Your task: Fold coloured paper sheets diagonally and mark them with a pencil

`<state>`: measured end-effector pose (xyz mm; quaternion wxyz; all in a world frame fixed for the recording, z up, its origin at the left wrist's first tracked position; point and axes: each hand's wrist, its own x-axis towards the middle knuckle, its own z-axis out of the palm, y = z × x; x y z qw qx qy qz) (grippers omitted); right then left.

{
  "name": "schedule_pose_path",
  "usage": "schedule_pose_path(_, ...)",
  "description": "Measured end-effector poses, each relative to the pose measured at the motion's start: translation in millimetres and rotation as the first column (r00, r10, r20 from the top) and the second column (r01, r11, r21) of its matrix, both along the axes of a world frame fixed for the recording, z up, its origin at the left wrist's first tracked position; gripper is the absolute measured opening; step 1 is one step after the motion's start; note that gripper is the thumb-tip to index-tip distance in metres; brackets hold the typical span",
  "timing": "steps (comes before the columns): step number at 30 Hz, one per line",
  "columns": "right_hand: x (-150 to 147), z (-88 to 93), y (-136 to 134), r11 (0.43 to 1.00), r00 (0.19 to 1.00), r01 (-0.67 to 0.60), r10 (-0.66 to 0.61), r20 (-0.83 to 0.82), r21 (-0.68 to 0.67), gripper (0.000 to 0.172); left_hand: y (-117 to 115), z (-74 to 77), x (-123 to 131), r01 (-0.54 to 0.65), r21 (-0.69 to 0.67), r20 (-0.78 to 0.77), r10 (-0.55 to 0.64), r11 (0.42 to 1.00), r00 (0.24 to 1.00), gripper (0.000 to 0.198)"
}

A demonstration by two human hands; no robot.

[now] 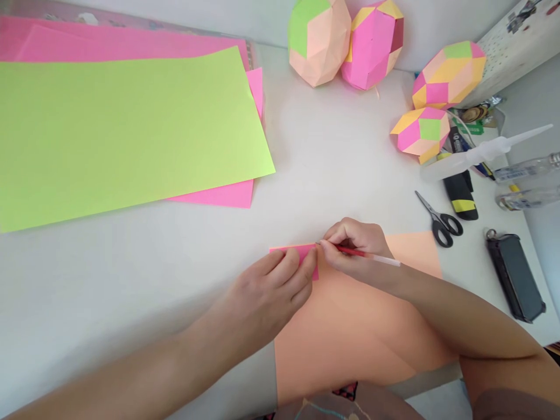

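My left hand (271, 291) lies with its fingers pressed flat on a small pink paper piece (297, 253), which sits at the top left corner of an orange paper sheet (350, 338) on the white table (131, 274). My right hand (352, 242) is closed in a pinch on a red pen (365, 255), and the pen tip touches the right edge of the pink piece. Both forearms cross the orange sheet.
A large green sheet (122, 134) lies over pink sheets (219, 195) at the left. Several multicoloured paper polyhedra (319, 38) stand at the back right. Black scissors (440, 221), a highlighter (461, 195), a glue bottle (481, 153), clear bottles (525, 172) and a dark case (516, 277) lie at the right.
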<state>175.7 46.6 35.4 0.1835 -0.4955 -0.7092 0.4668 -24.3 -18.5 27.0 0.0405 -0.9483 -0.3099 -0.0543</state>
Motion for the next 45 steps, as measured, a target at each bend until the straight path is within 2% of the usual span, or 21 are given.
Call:
schedule_pose_path(7,-1.0,-1.0,-0.9,1.0,1.0,0.003,-0.003,-0.003,0.023,0.017,0.9,4.3,0.6,-0.004,0.003,-0.028,0.004,1.0,1.0,0.032)
schedule_pose_path(36,0.0,-1.1,2.1,0.998,0.998,-0.057,0.057,0.008,0.038,0.015,0.1,5.4,1.1,-0.006,0.008,-0.027,0.006,1.0,1.0,0.035)
schedule_pose_path(45,-0.9,-1.1,-1.4,0.998,1.0,-0.011,0.011,0.006,0.058,0.016,-0.2,3.9,1.2,-0.018,0.004,-0.009,0.018,1.0,1.0,0.035)
